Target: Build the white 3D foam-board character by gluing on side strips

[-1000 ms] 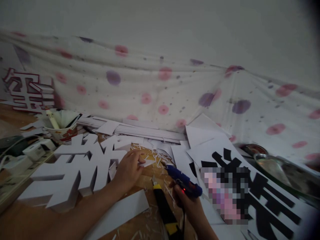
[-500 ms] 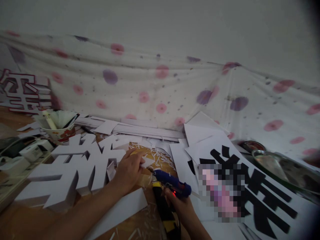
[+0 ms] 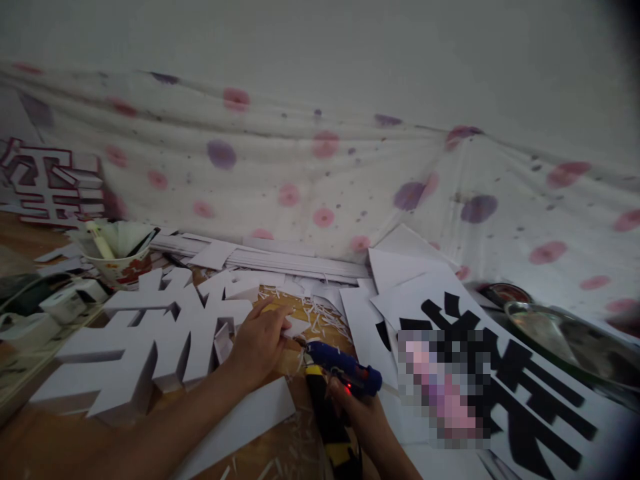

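Observation:
My left hand (image 3: 260, 340) is closed on a small white board piece (image 3: 299, 326), pinched at the fingertips beside a large white block-shaped character (image 3: 125, 333) with thick side walls. My right hand (image 3: 357, 403) grips a blue glue gun (image 3: 343, 365), on which a red light glows. The gun's nozzle points left, close to the white piece; whether they touch, I cannot tell. Just left of my right hand is a black and yellow handle-like object (image 3: 325, 413), partly hidden. A long white strip (image 3: 245, 427) lies below my left forearm.
White scraps (image 3: 325, 317) litter the wooden table. At left are a patterned tub (image 3: 120, 267) with pens and a power strip (image 3: 25, 373) with plugs. To the right lie a sheet with black characters (image 3: 540, 393) and a round metal tray (image 3: 555, 333). Dotted cloth (image 3: 280, 167) covers the lower wall.
The glue gun's nozzle has shifted slightly left, closer to the piece in my left hand. Otherwise both hands keep nearly the same place and grip.

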Demonstrator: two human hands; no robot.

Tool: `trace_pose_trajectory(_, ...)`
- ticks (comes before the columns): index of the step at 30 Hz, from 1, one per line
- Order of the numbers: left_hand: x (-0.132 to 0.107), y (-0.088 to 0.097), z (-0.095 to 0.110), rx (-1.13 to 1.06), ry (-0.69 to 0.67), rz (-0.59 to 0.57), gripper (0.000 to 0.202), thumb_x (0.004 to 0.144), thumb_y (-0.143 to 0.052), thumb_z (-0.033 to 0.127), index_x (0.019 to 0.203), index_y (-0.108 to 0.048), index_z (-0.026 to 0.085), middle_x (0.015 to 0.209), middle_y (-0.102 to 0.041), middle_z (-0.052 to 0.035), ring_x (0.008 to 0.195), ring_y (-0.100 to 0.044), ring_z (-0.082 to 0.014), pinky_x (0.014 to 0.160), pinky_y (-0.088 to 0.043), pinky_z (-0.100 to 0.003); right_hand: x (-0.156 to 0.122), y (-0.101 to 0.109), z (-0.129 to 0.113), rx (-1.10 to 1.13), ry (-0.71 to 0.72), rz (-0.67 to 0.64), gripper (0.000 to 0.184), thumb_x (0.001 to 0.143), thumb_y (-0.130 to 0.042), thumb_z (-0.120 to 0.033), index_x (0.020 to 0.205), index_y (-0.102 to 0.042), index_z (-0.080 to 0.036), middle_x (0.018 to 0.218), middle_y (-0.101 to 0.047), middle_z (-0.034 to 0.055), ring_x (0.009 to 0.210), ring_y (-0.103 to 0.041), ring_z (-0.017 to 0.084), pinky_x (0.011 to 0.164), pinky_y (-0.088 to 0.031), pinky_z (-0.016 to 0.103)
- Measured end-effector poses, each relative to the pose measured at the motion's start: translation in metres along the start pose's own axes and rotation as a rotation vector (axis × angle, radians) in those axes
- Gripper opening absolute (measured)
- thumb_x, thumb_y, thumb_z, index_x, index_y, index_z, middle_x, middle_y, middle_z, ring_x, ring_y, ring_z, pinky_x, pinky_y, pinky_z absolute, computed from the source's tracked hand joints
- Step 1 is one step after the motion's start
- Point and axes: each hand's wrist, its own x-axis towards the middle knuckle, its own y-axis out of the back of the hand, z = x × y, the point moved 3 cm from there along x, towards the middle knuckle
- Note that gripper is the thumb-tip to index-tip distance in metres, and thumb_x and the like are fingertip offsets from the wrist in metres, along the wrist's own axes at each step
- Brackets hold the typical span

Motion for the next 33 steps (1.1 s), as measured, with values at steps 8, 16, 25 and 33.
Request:
trace_pose_trajectory(8, 0.0, -0.0002, -0.001, -0.017, 0.017, -0.011, 0.045, 0.065, -0.045, 0.001, 0.106, -0.047, 0.021, 0.077, -0.065, 0.0033, 0.075, -0.064, -0.016, 0.101, -0.038, -0.048, -0.0002, 0.0011, -0.0001, -0.007, -0.072, 0.074, 0.052, 0.052, -0.069, -0.065, 0.068, -0.064, -0.016, 0.055, -0.058, 0.0017, 0.05, -0.049, 0.014, 0.049, -0.038, 0.026)
trace_pose_trajectory(16, -0.0008, -0.0004, -0.0016, 0.02, -0.019, -0.01, 0.045, 0.064, -0.044, 0.0, 0.104, -0.046, 0.021, 0.075, -0.064, 0.0031, 0.074, -0.064, -0.0168, 0.1, -0.04, -0.049, 0.0027, 0.0043, 0.0013, 0.008, -0.078, 0.087, 0.05, 0.053, -0.07, -0.062, 0.067, -0.066, -0.015, 0.052, -0.056, 0.0004, 0.048, -0.048, 0.012, 0.048, -0.04, 0.025)
trace_pose_trajectory(25, -0.0027, 0.0014, -0.0017, 0.022, -0.028, 0.003, 0.048, 0.062, -0.043, 0.0, 0.106, -0.046, 0.02, 0.075, -0.064, 0.0027, 0.076, -0.064, -0.0183, 0.097, -0.042, -0.051, 0.0073, 0.0066, 0.0059, 0.009, -0.066, 0.118, 0.05, 0.053, -0.07, -0.062, 0.07, -0.065, -0.016, 0.051, -0.051, -0.0021, 0.046, -0.043, 0.011, 0.044, -0.035, 0.023)
trace_pose_trajectory(33, -0.0043, 0.0031, -0.0015, 0.002, -0.007, 0.024, 0.045, 0.064, -0.044, -0.001, 0.103, -0.047, 0.02, 0.076, -0.063, 0.0029, 0.075, -0.064, -0.0167, 0.099, -0.04, -0.05, 0.009, 0.0076, 0.0061, 0.011, -0.131, 0.103, 0.05, 0.053, -0.069, -0.063, 0.068, -0.062, -0.016, 0.046, -0.047, -0.0044, 0.04, -0.037, 0.008, 0.039, -0.029, 0.022)
